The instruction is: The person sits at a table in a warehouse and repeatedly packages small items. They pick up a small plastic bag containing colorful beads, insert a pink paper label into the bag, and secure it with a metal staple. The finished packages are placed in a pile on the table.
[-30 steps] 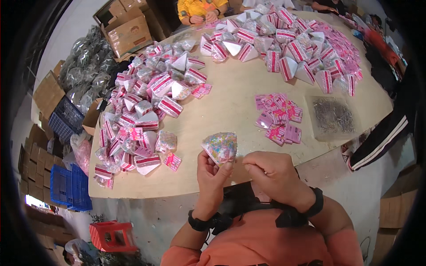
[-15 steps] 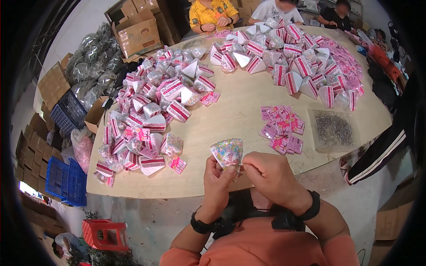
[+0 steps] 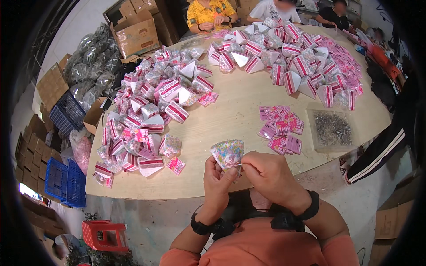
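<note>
In front of my chest, my left hand (image 3: 217, 182) grips a wedge-shaped toy cake slice (image 3: 227, 150) by its narrow end. Its top is covered in multicoloured sprinkles, and a clear wrapper seems to surround it. My right hand (image 3: 271, 176) is closed in a pinch beside that narrow end, on a small thin metal piece (image 3: 240, 164). Only a bit of the metal shows between the two hands. Beyond my right hand lies a loose pile of pink printed cards (image 3: 282, 128). A shallow clear tray (image 3: 316, 144) of small metal pieces stands to their right.
Heaps of wrapped toy cake slices cover the table's left (image 3: 151, 114) and far right (image 3: 304, 65). Several people work across the table (image 3: 230, 106). Blue crates (image 3: 66, 181), cartons (image 3: 136, 35) and a red stool (image 3: 104, 235) stand to the left.
The toy cake slice has tilted slightly in my left hand, and more pink shows near its narrow end. My right hand stays pinched beside it.
</note>
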Motion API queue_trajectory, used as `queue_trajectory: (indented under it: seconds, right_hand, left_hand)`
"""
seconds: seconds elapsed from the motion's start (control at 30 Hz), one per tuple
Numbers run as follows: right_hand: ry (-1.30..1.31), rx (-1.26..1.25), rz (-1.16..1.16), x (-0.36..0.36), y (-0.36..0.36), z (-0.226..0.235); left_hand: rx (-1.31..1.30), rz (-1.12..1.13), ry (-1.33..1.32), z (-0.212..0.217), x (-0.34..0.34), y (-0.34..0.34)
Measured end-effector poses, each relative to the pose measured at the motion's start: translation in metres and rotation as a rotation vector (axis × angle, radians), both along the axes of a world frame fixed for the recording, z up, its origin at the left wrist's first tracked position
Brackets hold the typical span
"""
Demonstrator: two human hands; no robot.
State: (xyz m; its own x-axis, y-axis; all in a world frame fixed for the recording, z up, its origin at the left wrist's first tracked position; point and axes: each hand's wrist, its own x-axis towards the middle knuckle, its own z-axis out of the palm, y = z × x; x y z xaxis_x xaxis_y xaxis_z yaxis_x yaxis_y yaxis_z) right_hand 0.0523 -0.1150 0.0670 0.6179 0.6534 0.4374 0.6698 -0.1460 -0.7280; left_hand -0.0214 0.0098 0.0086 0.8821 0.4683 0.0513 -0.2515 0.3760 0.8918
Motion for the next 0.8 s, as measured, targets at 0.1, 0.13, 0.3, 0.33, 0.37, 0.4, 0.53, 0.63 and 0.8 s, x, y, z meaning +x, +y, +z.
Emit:
queue_trajectory:
  seconds: [0.1,0.13,0.3,0.33,0.37,0.4,0.53,0.63,0.8]
  right_hand:
    - [-0.01,-0.002,-0.011,-0.0001,-0.0009,0.0004]
    - [-0.017,0.014,-0.009,0.0003,-0.0005,-0.0004]
    - [-0.037,0.04,-0.011,0.0013,0.0005,-0.0037]
    - [-0.029,0.024,-0.012,0.0013,0.0001,-0.0035]
    - [-0.02,0.009,-0.013,0.0012,-0.0006,-0.0025]
    - [-0.014,-0.006,-0.015,0.0012,-0.0012,-0.0018]
    - [-0.054,0.016,-0.015,0.0029,-0.001,-0.0049]
    - [-0.047,0.014,-0.017,0.004,-0.0012,-0.0062]
    - [-0.031,0.026,-0.018,0.0041,-0.001,-0.0085]
  left_hand:
    - [0.022,0.013,0.003,0.0003,0.0003,-0.0012]
    - [0.026,0.015,0.004,-0.0001,0.0006,-0.0014]
    - [0.089,0.02,0.027,0.0024,0.0002,-0.001]
    - [0.101,0.023,0.037,0.0038,-0.0002,-0.0008]
    - [0.114,0.026,0.048,0.0042,-0.0003,-0.0008]
    - [0.134,0.045,0.034,0.0036,0.0,-0.0011]
    - [0.197,0.1,0.001,0.0041,0.0016,-0.0036]
    - [0.202,0.07,0.029,0.0032,0.0012,-0.0017]
    - [0.095,0.021,0.046,-0.0004,0.002,-0.0025]
